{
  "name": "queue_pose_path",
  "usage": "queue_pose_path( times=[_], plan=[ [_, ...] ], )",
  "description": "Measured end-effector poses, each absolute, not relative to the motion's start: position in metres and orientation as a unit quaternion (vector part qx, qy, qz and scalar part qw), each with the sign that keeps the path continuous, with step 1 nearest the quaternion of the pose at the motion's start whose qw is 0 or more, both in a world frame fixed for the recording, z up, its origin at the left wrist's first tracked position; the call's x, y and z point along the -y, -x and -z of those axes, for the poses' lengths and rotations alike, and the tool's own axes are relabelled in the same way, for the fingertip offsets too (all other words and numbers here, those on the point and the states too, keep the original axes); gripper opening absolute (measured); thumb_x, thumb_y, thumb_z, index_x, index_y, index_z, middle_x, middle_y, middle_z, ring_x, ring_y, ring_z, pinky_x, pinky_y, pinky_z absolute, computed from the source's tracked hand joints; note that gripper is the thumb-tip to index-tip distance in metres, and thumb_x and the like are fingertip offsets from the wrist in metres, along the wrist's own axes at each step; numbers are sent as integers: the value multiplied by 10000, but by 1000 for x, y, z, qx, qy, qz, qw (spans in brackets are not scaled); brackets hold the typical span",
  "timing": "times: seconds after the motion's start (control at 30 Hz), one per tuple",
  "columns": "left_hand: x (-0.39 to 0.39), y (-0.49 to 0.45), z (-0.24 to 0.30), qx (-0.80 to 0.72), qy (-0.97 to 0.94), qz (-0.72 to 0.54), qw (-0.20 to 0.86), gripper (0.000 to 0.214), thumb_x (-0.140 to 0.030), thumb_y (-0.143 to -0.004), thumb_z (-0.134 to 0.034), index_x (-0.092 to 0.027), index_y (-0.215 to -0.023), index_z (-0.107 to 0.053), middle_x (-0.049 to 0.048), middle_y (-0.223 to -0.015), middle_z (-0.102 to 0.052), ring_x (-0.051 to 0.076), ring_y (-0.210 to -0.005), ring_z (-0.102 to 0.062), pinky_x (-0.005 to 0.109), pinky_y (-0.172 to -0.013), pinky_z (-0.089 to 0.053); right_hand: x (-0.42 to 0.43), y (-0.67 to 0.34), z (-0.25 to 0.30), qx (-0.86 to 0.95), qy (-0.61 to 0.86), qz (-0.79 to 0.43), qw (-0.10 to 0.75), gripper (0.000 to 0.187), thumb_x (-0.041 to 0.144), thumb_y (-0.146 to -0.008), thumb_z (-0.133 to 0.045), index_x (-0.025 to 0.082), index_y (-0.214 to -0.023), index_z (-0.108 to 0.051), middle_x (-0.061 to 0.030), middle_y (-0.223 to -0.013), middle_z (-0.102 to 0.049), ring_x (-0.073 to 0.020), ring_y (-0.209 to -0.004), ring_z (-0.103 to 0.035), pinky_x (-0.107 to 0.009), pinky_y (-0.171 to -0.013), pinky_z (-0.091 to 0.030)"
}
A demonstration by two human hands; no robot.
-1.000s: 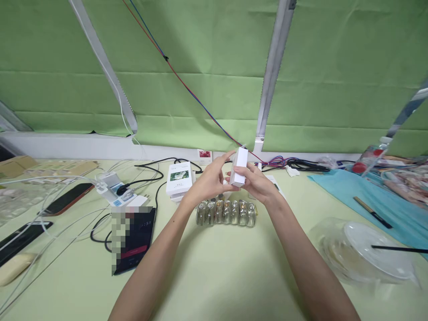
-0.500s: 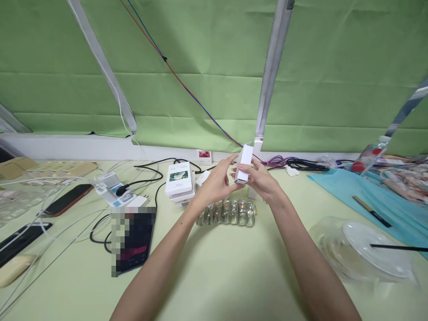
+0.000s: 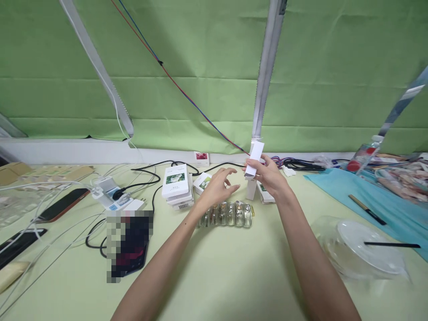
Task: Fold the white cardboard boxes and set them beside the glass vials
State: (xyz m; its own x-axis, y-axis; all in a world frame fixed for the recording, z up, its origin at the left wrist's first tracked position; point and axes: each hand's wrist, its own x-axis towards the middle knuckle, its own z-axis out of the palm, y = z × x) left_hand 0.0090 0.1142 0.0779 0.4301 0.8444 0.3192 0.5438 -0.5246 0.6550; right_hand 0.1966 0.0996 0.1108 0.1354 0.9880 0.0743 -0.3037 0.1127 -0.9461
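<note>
My right hand (image 3: 270, 174) grips a narrow white box (image 3: 255, 157), held up above the table and tilted. Fingers apart and holding nothing, my left hand (image 3: 219, 185) hovers over the left end of a row of small glass bottles (image 3: 230, 215). Left of that hand is a stack of white boxes (image 3: 176, 183) printed with a white flower on green. Another flower-printed box (image 3: 202, 182) lies just behind the left hand. Below the held box stands a white box (image 3: 251, 189), and a further box (image 3: 265, 194) lies beside it, partly hidden by my right hand.
A small box with a red picture (image 3: 201, 159) rests by the back ledge. Phones (image 3: 65, 204), a power strip (image 3: 117, 196) and cables cover the left side. On the right are a round clear container (image 3: 364, 249), a utility knife (image 3: 367, 209) on blue cloth (image 3: 337, 180), and a plastic bottle (image 3: 366, 154).
My left hand has come away from the narrow box and opened. My right hand has moved the box slightly right, and boxes formerly covered by the hands now show.
</note>
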Motion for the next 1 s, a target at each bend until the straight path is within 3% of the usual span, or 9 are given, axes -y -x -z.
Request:
queue_pose_path(
  times=[0.23, 0.33, 0.53, 0.8, 1.0],
  plan=[
    [-149, -29, -66, -400, -857, -233, 225, 423, -277, -773, -764, -239, -1165, -611, 89, -1296, -573, 297, -1210, -576, 457, -1020, -499, -105, -212, -110, 381, 399, -536, 640, 525, 357, -581, -925, 228, -973, -599, 15, -787, -700, -166, -686, -680, -293, -599, -573],
    [-166, -42, -63, -369, -866, -244, 233, 461, -244, -704, -818, -201, -1126, -637, 112, -1270, -599, 333, -1247, -561, 507, -1089, -438, -106, -213, -109, 376, 386, -541, 646, 546, 362, -564, -936, 230, -962, -587, 9, -785, -705, -179, -697, -684, -311, -600, -578],
    [-183, -62, -59, -315, -876, -262, 253, 481, -250, -644, -863, -188, -1076, -661, 106, -1290, -645, 320, -1262, -568, 493, -1128, -402, -109, -216, -109, 368, 384, -535, 656, 577, 376, -538, -945, 232, -957, -576, -2, -801, -716, -195, -728, -693, -320, -600, -577],
    [-191, -74, -55, -244, -872, -289, 312, 694, -236, -658, -850, -183, -1296, -581, 112, -1377, -619, 308, -1272, -574, 474, -1109, -427, -111, -221, -108, 359, 385, -534, 662, 561, 374, -545, -940, 225, -966, -600, -12, -797, -728, -198, -726, -704, -319, -610, -579],
    [-194, -75, -51, -239, -867, -278, 336, 661, -208, -709, -798, -178, -1333, -581, 115, -1486, -548, 318, -1329, -538, 467, -1089, -448, -109, -222, -110, 362, 388, -533, 659, 539, 380, -558, -934, 223, -959, -609, -19, -792, -732, -206, -725, -705, -324, -588, -581]
  ],
)
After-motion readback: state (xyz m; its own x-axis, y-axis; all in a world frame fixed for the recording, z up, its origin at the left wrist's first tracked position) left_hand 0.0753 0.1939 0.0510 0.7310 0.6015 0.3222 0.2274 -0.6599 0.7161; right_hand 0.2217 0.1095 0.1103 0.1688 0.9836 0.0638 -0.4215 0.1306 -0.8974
